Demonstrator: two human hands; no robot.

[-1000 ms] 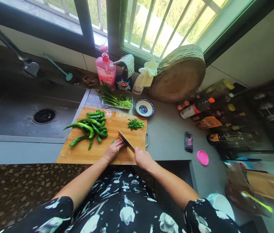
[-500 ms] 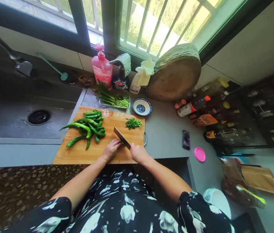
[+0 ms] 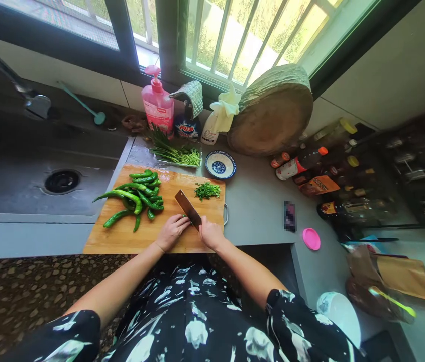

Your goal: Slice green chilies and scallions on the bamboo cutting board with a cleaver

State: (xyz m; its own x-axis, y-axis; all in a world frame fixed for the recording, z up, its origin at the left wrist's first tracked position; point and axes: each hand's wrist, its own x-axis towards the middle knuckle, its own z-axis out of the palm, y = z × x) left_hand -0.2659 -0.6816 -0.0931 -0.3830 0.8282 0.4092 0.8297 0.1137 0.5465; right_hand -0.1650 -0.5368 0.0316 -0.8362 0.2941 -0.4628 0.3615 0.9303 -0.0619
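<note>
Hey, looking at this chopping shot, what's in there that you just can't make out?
Head view only:
- What lies under the left hand on the cutting board: hidden by the fingers.
- The knife handle: covered by the right hand.
- The small object on the counter: pixelated.
- Labels on the bottles at right: blurred, too small.
- The faucet: cut off by the left edge.

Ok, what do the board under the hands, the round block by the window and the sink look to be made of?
The cutting board looks like bamboo or light wood, matt, with fine parallel grain strips. The round block leaning at the window seems a thick slice of solid wood: brown worn face, rough pale rim. The sink looks like brushed stainless steel, grey with a dull sheen. The knife in the right hand has a dark blade, probably steel.
</note>
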